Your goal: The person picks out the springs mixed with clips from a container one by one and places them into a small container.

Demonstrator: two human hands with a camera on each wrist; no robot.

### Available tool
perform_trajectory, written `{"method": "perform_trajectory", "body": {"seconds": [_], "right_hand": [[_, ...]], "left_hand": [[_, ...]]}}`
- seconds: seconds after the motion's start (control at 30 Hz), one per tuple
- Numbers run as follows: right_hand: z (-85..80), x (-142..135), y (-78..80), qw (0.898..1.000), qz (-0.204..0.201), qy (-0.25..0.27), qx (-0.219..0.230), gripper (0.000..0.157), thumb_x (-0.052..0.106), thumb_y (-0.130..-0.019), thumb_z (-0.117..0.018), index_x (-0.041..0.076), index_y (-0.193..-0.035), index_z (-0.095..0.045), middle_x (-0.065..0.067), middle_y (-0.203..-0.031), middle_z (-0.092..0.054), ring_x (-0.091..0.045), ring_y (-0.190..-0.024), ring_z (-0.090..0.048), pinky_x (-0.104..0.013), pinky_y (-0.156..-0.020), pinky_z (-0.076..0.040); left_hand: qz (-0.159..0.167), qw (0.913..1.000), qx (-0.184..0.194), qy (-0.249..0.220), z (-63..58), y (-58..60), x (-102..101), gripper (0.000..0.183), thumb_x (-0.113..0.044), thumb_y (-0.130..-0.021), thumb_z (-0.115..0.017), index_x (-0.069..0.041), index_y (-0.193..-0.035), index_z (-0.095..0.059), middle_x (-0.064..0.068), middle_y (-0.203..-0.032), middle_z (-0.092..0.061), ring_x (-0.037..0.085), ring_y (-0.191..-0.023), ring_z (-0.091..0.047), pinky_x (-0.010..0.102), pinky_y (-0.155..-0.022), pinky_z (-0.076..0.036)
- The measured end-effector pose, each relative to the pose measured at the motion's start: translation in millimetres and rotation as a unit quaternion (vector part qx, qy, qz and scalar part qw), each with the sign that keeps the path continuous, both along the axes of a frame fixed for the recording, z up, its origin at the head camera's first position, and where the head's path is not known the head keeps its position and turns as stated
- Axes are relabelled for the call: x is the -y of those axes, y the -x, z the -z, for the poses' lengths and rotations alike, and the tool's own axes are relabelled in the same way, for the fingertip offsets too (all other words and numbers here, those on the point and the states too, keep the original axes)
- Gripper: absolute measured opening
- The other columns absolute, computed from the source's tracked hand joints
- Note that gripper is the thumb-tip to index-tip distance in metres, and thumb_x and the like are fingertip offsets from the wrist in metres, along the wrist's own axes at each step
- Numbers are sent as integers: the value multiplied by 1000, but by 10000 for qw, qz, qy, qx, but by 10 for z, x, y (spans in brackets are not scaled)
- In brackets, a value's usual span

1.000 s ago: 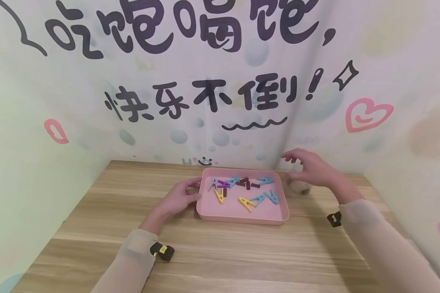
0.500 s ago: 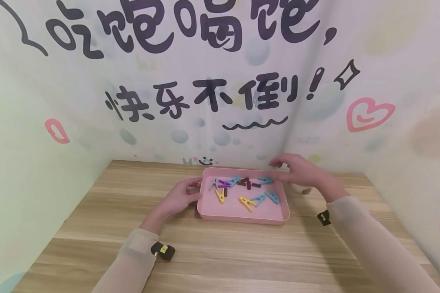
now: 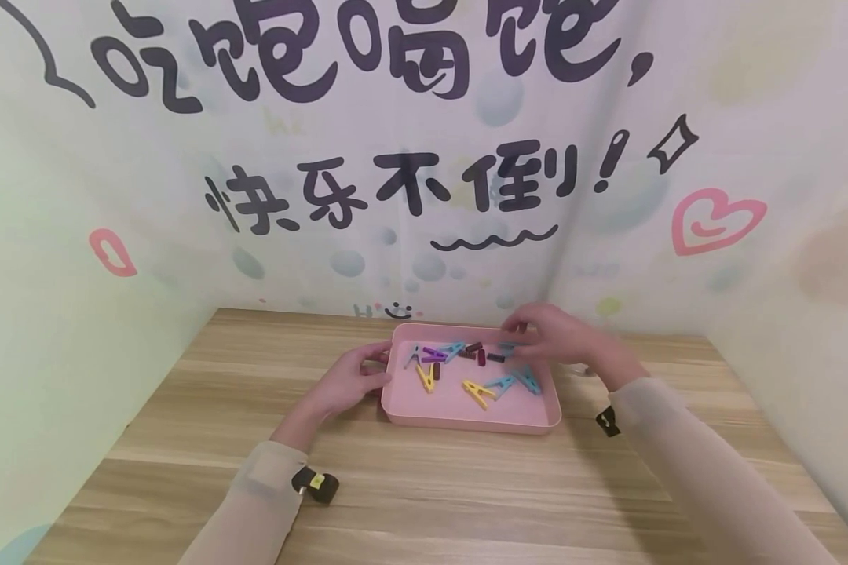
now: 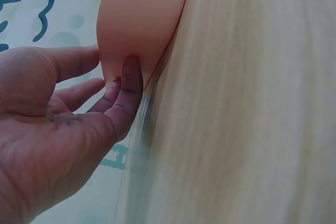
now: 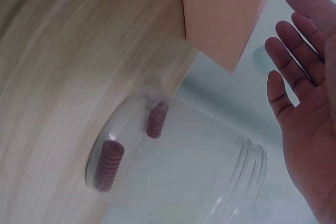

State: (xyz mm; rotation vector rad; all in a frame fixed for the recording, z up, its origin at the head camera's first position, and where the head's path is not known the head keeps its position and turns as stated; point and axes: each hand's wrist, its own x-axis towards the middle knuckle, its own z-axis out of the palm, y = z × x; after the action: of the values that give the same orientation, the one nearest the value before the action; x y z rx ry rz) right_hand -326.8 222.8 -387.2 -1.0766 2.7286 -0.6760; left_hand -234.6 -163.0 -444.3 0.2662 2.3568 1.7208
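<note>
Table (image 3: 424, 494) of pale brown wood pattern, with long streaks, lies under both my hands and carries a shallow pink tray (image 3: 438, 410) between them. My left hand (image 3: 342, 382) is at the left end of this tray, the fingers loosely bent, touching it from outside without clasping it. My right hand (image 3: 554, 333) is over the back right corner, with fingers apart and nothing between them (in the head view these fingers are somewhat blurred). Nearest to my left hand, inside the tray, are a purple clothespin (image 3: 434, 355) and a yellow clothespin (image 3: 426, 379); blue clothespins (image 3: 528, 381) and small dark pieces (image 3: 481, 359) lie toward my right hand. Below my right wrist, beside the tray, a clear jar (image 5: 184, 166) stands upright, with two dark red ridged pieces (image 5: 109, 166) at its bottom. Beyond both hands rises a pale wall (image 3: 367, 125) with faint bubbles and big black lettering (image 3: 413, 184); farther right than my right hand it bears a pink heart (image 3: 710, 226). Pale side walls (image 3: 56, 353) stand left and right of my arms.
</note>
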Motion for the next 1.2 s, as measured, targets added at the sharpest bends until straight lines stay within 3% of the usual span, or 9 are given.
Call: {"method": "perform_trajectory", "body": {"seconds": [0.5,0.77,1.03,1.2], "right_hand": [[125,175,1,9994,-68,-308,121,40,20,-90,-85,6,-126,-73,-6,-117,-72,-25,-106,-64,-44,-96,-57],[189,231,36,9980,-140,-594,161,45,26,-90,-88,12,-129,-74,6,-116,-71,-17,-103,-62,-39,-96,-57],[242,280,40,9962,-233,-815,198,35,19,-93,-83,12,-127,-73,4,-115,-72,-16,-105,-65,-41,-100,-58],[264,303,54,9950,-351,-927,101,28,16,-93,-82,15,-120,-74,5,-109,-70,-19,-98,-64,-37,-92,-57]], "left_hand": [[72,10000,-31,-51,-20,6,3,60,5,-103,-62,6,-159,-40,28,-145,-53,43,-128,-62,41,-100,-61],[84,9999,-23,-87,-21,13,5,60,5,-103,-62,7,-159,-40,28,-145,-53,42,-127,-63,40,-99,-61],[12,10000,-15,-9,-13,11,-3,61,5,-102,-63,5,-159,-40,26,-145,-54,41,-126,-64,39,-98,-62],[5,10000,0,-1,-11,9,-4,61,5,-103,-63,5,-159,-40,26,-144,-54,40,-126,-64,39,-98,-62]]}}
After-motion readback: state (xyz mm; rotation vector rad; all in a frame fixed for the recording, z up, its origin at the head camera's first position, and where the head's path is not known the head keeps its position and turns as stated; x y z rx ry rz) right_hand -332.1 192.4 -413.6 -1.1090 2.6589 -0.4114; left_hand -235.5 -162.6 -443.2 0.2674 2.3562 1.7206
